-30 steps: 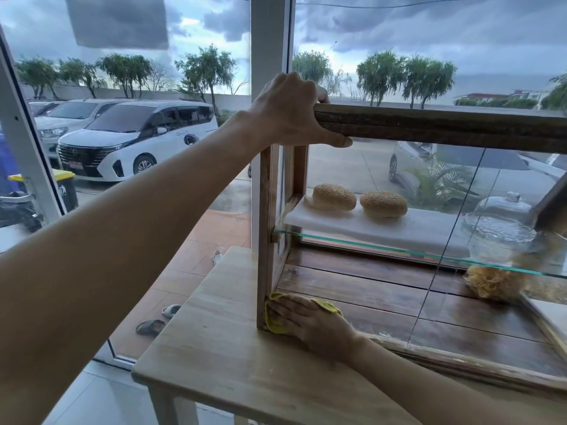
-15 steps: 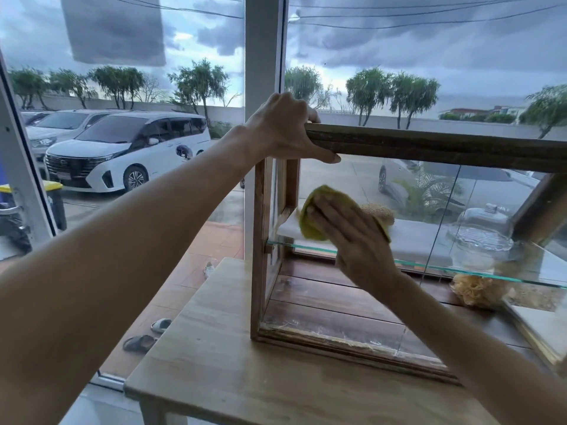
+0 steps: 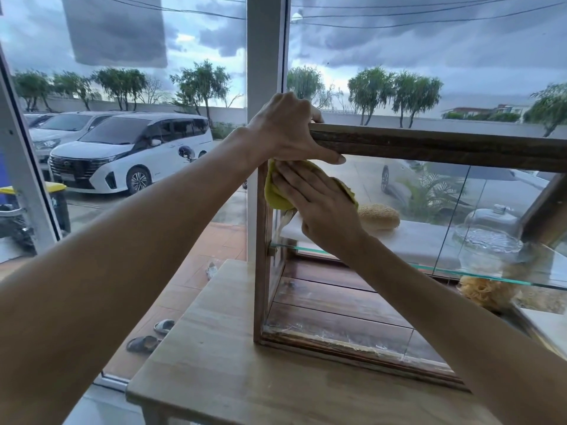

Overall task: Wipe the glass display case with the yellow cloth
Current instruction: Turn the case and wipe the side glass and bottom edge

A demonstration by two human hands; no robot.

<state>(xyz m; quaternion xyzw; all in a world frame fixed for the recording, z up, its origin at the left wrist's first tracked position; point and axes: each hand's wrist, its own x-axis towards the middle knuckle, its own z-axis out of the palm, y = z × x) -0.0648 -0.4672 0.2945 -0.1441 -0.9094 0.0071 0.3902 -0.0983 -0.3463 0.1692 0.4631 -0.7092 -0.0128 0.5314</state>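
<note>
Right hand [image 3: 319, 207], fingers flat, presses yellow cloth [image 3: 277, 194] on glass display case [image 3: 429, 210], top left corner. Left hand [image 3: 288, 130] grips top rail [image 3: 445, 147]. Wiping under way; lower edge looks smeared, likely remaining.

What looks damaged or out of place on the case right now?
The bottom front rail of the display case looks worn, with whitish, flaky patches along its wood. The right hand presses the yellow cloth flat on the glass; nothing spilled.
</note>
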